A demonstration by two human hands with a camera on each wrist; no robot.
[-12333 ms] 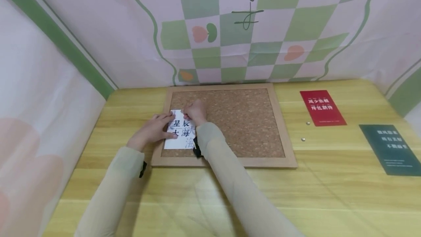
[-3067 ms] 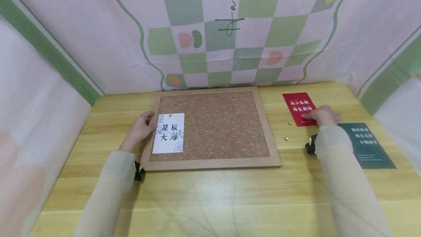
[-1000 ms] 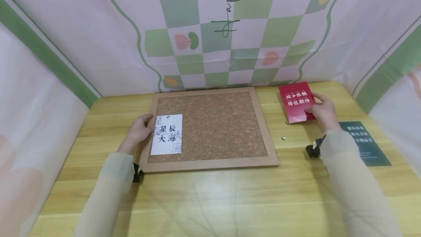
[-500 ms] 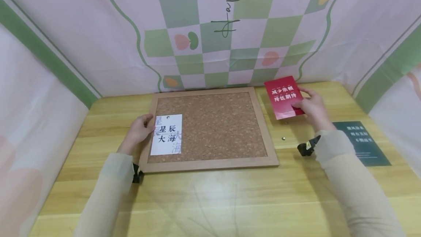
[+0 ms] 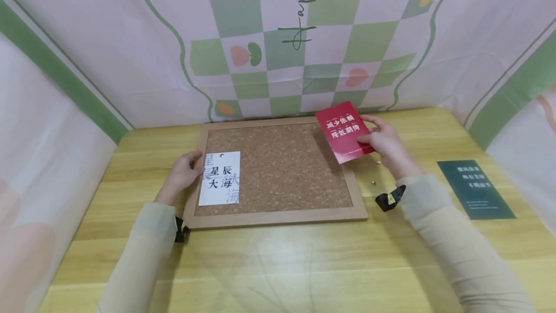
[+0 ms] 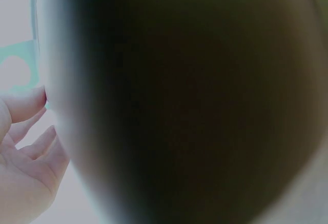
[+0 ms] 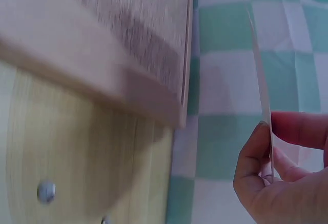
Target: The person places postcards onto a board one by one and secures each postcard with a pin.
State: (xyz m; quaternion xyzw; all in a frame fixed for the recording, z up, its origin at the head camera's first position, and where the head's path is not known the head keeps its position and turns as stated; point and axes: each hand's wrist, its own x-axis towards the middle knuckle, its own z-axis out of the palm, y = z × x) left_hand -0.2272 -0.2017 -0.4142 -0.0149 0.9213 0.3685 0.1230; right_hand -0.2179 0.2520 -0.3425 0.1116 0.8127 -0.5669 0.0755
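My right hand pinches a red card with white lettering by its right edge. The card is raised and tilted, overlapping the upper right corner of the framed corkboard; its shadow falls on the cork. Edge-on, the thin card shows between thumb and fingers in the right wrist view. My left hand holds the board's left frame edge, while the left wrist view is mostly blocked by a dark blur. A white card lies at the cork's left side, a silver thumbtack at its top.
Two loose silver thumbtacks lie right of the board, one the nearer thumbtack. A dark green card lies farther right on the wooden table. A patterned cloth backdrop rises behind the board.
The right hand has picked up the red card from the table and carried it left to the board's corner. Earlier, both hands were at the white card; the left hand has since stayed at the frame.
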